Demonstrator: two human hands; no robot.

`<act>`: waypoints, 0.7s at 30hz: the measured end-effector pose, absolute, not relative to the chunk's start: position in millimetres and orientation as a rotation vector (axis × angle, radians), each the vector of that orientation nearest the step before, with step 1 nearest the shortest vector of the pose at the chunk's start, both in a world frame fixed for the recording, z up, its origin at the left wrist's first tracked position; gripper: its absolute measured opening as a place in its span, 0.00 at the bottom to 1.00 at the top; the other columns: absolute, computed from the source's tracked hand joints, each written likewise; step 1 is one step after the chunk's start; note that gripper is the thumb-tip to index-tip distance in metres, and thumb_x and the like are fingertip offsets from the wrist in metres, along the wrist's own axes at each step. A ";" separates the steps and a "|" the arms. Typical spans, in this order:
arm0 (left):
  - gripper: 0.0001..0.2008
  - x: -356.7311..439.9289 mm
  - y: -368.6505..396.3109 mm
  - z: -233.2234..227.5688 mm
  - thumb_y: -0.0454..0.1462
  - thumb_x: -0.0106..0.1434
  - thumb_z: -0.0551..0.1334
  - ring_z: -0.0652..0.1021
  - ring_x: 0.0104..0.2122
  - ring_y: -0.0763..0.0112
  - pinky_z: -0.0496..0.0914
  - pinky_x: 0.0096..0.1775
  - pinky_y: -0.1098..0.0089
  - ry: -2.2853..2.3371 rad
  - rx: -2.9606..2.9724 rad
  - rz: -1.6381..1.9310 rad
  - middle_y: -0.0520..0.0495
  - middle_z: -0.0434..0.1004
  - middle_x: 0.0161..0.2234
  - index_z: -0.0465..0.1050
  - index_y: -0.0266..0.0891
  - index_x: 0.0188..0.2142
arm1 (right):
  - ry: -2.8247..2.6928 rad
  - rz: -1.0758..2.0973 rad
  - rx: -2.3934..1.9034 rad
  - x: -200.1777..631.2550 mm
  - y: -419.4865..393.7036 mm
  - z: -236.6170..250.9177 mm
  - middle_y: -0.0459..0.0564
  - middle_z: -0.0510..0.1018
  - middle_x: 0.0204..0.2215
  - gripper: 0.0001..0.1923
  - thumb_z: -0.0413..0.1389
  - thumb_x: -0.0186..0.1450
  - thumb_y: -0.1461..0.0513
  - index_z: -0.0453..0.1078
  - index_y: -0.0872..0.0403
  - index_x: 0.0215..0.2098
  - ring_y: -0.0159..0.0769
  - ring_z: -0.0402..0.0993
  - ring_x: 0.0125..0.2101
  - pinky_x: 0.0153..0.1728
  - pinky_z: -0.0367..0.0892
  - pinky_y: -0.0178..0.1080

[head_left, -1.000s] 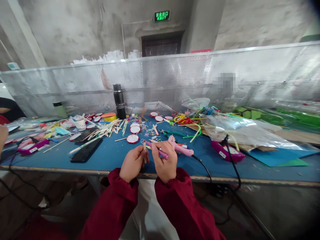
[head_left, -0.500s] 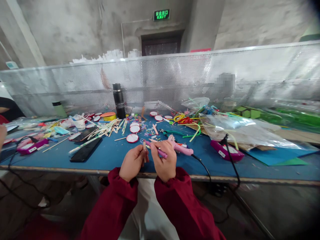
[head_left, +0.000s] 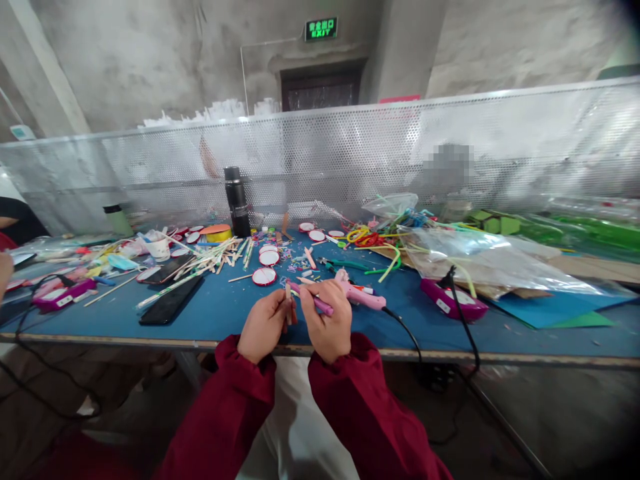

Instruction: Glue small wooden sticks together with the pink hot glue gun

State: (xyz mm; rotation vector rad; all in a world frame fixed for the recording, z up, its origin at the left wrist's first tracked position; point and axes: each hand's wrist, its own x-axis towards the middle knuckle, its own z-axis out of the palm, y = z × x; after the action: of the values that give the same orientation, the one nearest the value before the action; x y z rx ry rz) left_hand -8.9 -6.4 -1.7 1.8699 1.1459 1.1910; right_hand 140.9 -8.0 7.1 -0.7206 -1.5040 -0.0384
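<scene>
Head view: left hand (head_left: 260, 328) pinching short wooden stick (head_left: 289, 295) upright, right hand (head_left: 325, 325) closed on purple pipe cleaner (head_left: 316, 303) slanting leftward across to stick, touching, over blue table (head_left: 225, 313) near edge.

L hand (head_left: 261, 327) pinches wood stick (head_left: 289, 299) upright; R hand (head_left: 326, 320) grips purple pen (head_left: 316, 303) (tip near stick), over blue table (head_left: 225, 310) w/ pink glue gun (head_left: 361, 294).

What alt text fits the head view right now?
Above a cluttered blue table, the left hand holds a short wooden stick upright while the right hand holds a purple pen-like tool beside a pink glue gun.
</scene>
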 end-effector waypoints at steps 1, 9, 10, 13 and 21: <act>0.18 -9.0 -6.4 -1.5 0.48 0.74 0.54 0.71 0.21 0.73 0.64 0.26 0.72 1.151 1.872 1.185 0.53 0.74 0.26 0.67 0.41 0.32 | -1.499 -0.041 -0.728 140.9 -7.8 6.9 0.46 0.83 0.30 0.10 0.56 0.73 0.63 0.74 0.49 0.33 0.38 0.76 0.32 0.41 0.68 0.45; 0.16 -8.7 -6.4 -2.0 0.47 0.74 0.54 0.71 0.21 0.74 0.63 0.26 0.72 1.155 1.840 1.190 0.54 0.75 0.26 0.69 0.40 0.34 | -1.484 -0.066 -0.732 141.6 -7.7 6.3 0.45 0.82 0.28 0.11 0.56 0.72 0.64 0.73 0.49 0.31 0.37 0.75 0.32 0.41 0.67 0.45; 0.16 -8.6 -6.4 -2.1 0.47 0.74 0.53 0.71 0.21 0.74 0.63 0.26 0.72 1.157 1.840 1.191 0.54 0.75 0.26 0.69 0.40 0.34 | -1.489 -0.065 -0.729 141.6 -7.9 6.6 0.45 0.81 0.28 0.11 0.56 0.72 0.64 0.72 0.49 0.31 0.37 0.75 0.31 0.41 0.66 0.45; 0.16 -8.6 -6.6 -1.9 0.47 0.75 0.53 0.71 0.21 0.74 0.63 0.26 0.72 1.168 1.850 1.186 0.54 0.74 0.26 0.68 0.40 0.34 | -1.488 -0.057 -0.724 141.4 -8.1 7.0 0.45 0.81 0.29 0.10 0.56 0.73 0.64 0.73 0.50 0.32 0.36 0.75 0.32 0.41 0.66 0.45; 0.17 -8.9 -5.7 -2.7 0.47 0.75 0.54 0.71 0.21 0.74 0.63 0.26 0.72 1.154 1.849 1.180 0.54 0.73 0.26 0.67 0.40 0.32 | -1.493 -0.044 -0.723 141.1 -8.5 7.2 0.45 0.82 0.29 0.10 0.57 0.73 0.64 0.74 0.50 0.32 0.37 0.75 0.32 0.41 0.66 0.45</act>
State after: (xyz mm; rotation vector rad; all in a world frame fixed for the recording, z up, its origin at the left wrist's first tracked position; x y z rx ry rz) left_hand -8.9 -5.7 -2.7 1.8485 1.1536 1.1797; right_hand 141.1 -8.5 7.2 -0.7230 -1.4928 -0.0439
